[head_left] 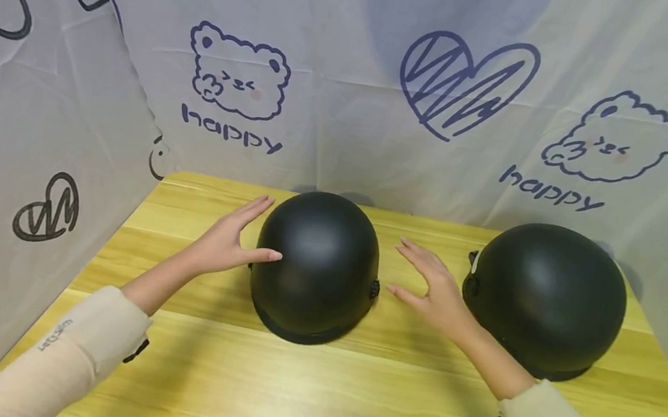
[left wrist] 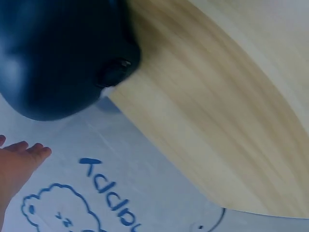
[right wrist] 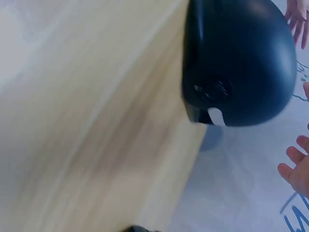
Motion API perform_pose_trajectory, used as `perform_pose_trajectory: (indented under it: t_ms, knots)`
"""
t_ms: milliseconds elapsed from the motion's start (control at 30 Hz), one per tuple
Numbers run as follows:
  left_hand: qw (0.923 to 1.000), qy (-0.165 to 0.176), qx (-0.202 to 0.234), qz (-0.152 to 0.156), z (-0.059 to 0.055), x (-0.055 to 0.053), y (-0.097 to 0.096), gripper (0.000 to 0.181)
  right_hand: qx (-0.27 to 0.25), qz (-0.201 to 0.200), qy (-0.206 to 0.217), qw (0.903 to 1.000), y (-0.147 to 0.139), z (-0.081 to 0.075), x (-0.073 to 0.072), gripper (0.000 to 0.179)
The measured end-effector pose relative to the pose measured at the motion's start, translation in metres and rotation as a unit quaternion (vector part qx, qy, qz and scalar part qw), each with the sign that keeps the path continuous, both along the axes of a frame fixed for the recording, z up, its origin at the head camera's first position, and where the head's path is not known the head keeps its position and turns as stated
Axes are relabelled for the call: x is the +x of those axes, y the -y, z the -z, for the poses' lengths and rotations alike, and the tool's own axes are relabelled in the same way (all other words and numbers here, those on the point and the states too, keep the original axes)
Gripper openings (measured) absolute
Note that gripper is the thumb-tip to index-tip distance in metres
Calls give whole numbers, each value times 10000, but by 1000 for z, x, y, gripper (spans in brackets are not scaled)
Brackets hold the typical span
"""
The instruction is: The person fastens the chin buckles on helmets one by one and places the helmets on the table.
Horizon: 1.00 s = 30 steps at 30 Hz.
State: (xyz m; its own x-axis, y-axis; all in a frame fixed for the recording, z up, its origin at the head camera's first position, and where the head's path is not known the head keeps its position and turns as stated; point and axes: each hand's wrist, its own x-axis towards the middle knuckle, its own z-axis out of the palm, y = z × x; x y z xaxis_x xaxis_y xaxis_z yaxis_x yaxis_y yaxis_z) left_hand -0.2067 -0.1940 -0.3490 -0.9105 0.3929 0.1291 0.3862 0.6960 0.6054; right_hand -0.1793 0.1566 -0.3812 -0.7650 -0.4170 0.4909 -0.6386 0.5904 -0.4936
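And now the black helmet (head_left: 315, 269) is framed between the left hand (head_left: 220, 243) and the right hand (head_left: 439, 294), thumbs parted from fingers on both! Just outside the right hand, a second helmet (head_left: 551, 298) is seen.

The head camera looks forward and down over a yellow wood-grain table (head_left: 316, 401), far enough back to frame its rear edge and a white cloth backdrop with blue line drawings (head_left: 331, 131). The left wrist camera sits nearer, tilted so the cloth falls below the tabletop, with a smooth black domed helmet (head_left: 315, 269) cut off at upper left. The right wrist camera, also near and tilted, faces that helmet's other side, at upper right. All three share this helmet; head and left wrist share a blue-outlined bear drawing (head_left: 237, 82)
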Motion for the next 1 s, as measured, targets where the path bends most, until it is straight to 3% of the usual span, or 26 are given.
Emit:
perform_pose_trajectory:
  t_ms: [333, 533, 833, 1000]
  knots:
    - [9948, -677, 658, 373, -23, 16, -38, 65, -21, 369, -895, 9953, -36, -25, 6, 50]
    - [9920, -745, 895, 496, -33, 31, -62, 59, -5, 420, -1131, 9927, -64, -34, 15, 46]
    - [9869, -948, 1084, 730, -32, 39, -97, 54, 62, 826, -1195, 9894, -96, -32, 24, 52]
    - [9865, -831, 1160, 805, -28, 41, -119, 55, 119, 1023, -1206, 9873, -110, -32, 24, 51]
